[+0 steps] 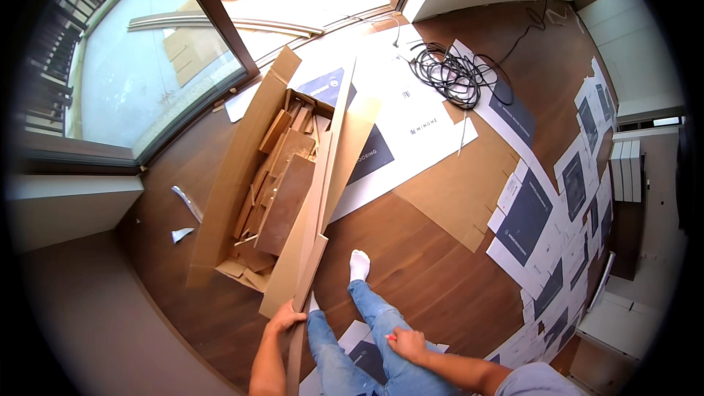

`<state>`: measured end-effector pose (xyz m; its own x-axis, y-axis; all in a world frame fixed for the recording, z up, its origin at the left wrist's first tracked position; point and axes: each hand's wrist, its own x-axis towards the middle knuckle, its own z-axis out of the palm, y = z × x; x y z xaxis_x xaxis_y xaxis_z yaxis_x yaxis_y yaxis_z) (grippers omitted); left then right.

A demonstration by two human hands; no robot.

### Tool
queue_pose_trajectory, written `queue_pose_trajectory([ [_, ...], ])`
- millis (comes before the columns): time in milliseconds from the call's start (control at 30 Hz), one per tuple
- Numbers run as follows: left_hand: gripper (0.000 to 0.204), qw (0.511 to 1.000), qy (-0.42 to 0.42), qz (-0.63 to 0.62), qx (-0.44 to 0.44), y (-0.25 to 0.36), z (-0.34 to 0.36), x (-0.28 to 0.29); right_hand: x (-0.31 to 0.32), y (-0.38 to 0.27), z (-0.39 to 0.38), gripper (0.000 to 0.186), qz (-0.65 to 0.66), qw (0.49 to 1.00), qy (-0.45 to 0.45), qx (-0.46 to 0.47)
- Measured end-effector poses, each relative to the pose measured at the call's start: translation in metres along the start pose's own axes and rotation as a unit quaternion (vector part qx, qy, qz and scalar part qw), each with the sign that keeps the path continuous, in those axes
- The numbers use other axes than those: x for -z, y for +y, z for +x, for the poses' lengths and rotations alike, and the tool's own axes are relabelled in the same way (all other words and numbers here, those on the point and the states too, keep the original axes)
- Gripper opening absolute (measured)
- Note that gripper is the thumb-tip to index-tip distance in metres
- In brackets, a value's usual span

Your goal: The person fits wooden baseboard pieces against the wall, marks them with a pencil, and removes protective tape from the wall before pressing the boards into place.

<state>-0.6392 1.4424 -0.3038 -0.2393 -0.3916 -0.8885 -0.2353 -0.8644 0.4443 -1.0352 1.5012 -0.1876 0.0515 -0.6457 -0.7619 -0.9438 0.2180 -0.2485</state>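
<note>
Strip (308, 279) is pointing toward 1 o'clock, left grip (287, 316) pinching it, right grip (408, 345) clasping a red item (391, 337); one-handed slipping could be endangering the left foot (314, 302).

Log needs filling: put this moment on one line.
left hand: holding long brown strip | right hand: closed on small red-tipped item | near: cardboard box with wood pieces | beyond: coiled black cable

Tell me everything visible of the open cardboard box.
The cardboard box is long, brown and open-topped, its long side flaps spread outward. It rests on the brown wood-look floor, slanting away toward the upper right. Wood offcuts of mixed sizes lie jumbled inside. Long thin strips run along its right side; the left hand holds one. Its underside is hidden.
</note>
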Motion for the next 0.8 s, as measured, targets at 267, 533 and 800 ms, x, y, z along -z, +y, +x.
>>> queue_pose_trajectory([
  [267,0.058,0.979,-0.069,-0.19,-0.005,0.053,-0.194,-0.095,0.035,0.013,-0.008,0.035,-0.008,0.992,-0.108,0.063],
  [533,0.054,0.982,-0.049,-0.155,-0.098,0.024,-0.289,-0.207,0.079,-0.066,-0.045,0.059,0.587,0.761,-0.275,0.011],
  [800,0.058,0.989,0.089,-0.023,-0.116,-0.057,-0.379,-0.336,0.045,-0.052,-0.164,0.042,0.64,0.644,-0.42,-0.009],
])
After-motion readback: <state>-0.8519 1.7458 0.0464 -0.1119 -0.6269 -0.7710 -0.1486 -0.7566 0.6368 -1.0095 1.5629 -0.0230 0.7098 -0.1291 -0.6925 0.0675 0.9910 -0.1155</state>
